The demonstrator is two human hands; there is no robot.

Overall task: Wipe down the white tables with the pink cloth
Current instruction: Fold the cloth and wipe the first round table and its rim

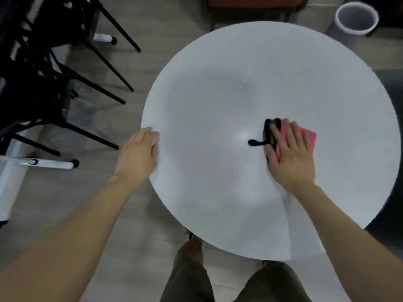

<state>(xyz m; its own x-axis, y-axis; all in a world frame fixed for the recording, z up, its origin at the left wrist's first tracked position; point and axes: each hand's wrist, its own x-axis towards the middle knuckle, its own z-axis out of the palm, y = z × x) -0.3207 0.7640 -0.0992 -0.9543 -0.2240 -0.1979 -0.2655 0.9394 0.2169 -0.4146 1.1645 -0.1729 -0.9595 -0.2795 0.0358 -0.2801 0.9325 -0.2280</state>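
Observation:
A round white table [229, 88] fills the middle of the head view. My right hand [290, 153] lies flat with straight fingers on the pink cloth [305, 136], pressing it onto the tabletop right of centre. A black mark or smear [261, 138] shows on the table just left of the cloth, partly under my fingers. My left hand [136, 152] rests on the table's left edge with relaxed fingers and holds nothing.
Black chairs [39, 83] with splayed legs stand on the floor to the left. A grey waste bin [355, 20] stands beyond the table at the top right. A brown seat [250, 3] is at the far side. My legs [229, 280] are at the table's near edge.

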